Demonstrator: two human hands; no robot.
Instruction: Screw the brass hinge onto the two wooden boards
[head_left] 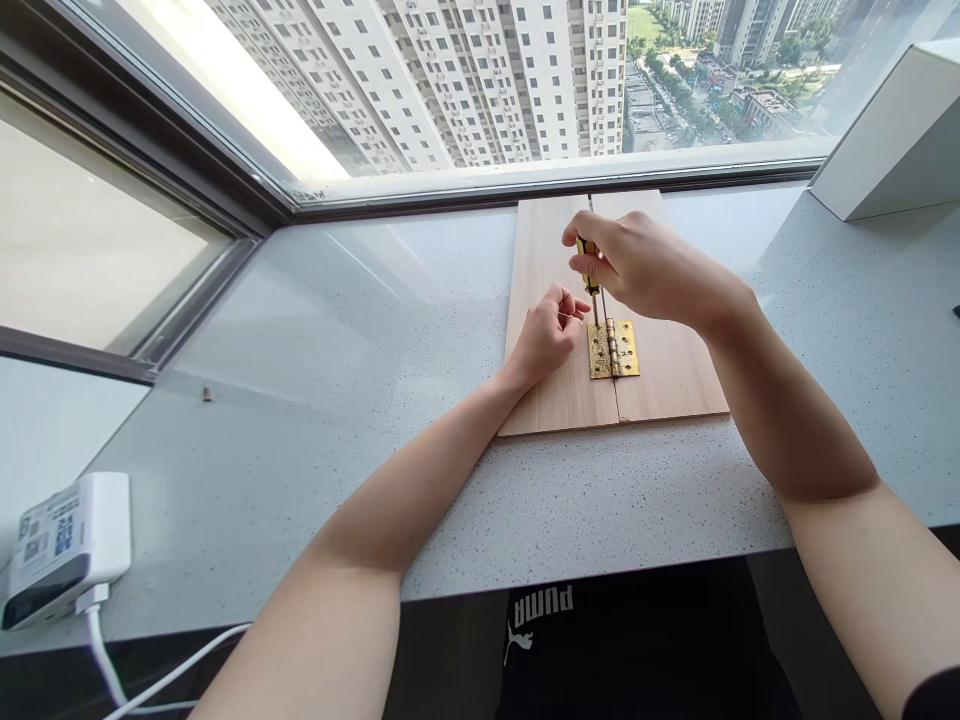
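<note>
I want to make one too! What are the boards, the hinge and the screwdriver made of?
The two boards look like pale, unpainted wood: you can see faint grain lines. The hinge looks like shiny, yellow, brass-coloured metal, though it could be plated steel. The screwdriver seems to have a yellow plastic handle, partly hidden by the right hand, and a thin grey steel shaft.

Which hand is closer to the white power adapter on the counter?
Left hand, on the wooden board, up-right of the white power adapter; the right hand, farther right, above the brass hinge.
</note>
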